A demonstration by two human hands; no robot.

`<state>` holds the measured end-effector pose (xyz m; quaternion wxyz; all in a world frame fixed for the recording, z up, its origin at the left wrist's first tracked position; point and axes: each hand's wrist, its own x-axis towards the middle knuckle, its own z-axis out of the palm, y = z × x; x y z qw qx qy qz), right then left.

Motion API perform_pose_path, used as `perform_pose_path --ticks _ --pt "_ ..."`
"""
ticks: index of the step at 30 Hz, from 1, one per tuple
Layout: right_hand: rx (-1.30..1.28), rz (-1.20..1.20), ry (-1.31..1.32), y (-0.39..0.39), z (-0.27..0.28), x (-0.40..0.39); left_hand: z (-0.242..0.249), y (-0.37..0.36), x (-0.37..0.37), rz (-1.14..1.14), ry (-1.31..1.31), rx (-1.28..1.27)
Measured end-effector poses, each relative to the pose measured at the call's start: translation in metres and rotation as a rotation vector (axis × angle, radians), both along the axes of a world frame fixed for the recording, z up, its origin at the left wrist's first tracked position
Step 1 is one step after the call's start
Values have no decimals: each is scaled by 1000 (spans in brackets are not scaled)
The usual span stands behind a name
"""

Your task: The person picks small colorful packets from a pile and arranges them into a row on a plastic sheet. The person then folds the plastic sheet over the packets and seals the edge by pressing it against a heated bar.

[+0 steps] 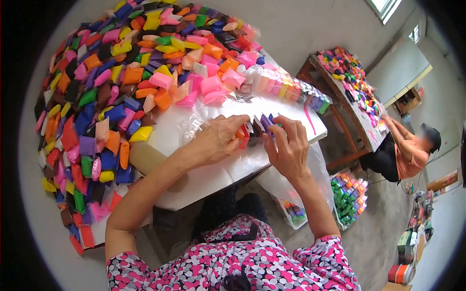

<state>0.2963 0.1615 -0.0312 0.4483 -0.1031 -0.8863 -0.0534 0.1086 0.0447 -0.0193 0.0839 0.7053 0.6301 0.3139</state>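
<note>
Shirt (218, 262): sitting nearest, patterned in pink, black and white, before the surface (218, 169).
Left hand (216, 136): curling its fingers over the red packet (241, 131) at the row's left end; its thumb is hiding, so whether it is pinching I cannot tell.
Right hand (291, 148): bending half-spread fingers about the purple packet (266, 122) at the right end; how firmly it is gripping I cannot tell.
Row (254, 130): standing between the two hands, a few packets side by side; whether it is touching the surface is not showing.
Good handling: pressing gently and evenly from both ends seems best, since the packets are looking soft and a hard squeeze could be buckling the middle; keeping edges level and corners unfolded should be helping too.
Film (191, 125): lying clear and crumpled just left of the left hand; keeping it out from under the fingers seems wise.
Pile (121, 47): spreading loose and many-coloured across the left and far side.
Bagged rows (286, 87): lying beyond the hands in clear wrapping.
Crate (298, 226): standing low on the right, holding more packets.
Co-worker (412, 155): sitting far right beside another packet-laden surface (359, 120).
</note>
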Motion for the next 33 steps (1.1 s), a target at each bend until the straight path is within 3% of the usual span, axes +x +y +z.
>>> perform_pose_path --ticks 8,12,15,18,24,27,33 --pt "-152 395 -83 -2 9 -34 2 -1 0 6 46 -95" --pt "-244 432 -120 2 9 -35 0 -1 -2 39 93 -142" --pt "-262 479 -136 4 7 -33 3 -4 2 77 -70 -75" --pt "-205 459 -204 5 7 -29 13 -1 0 35 -155 -188" --pt "-115 404 -210 7 0 -35 1 2 -5 14 -177 -19" --pt "-43 405 -195 5 3 -38 3 5 -10 -39 -311 -92" --pt "53 327 -165 6 -7 -46 23 -4 -11 -70 -215 -134"
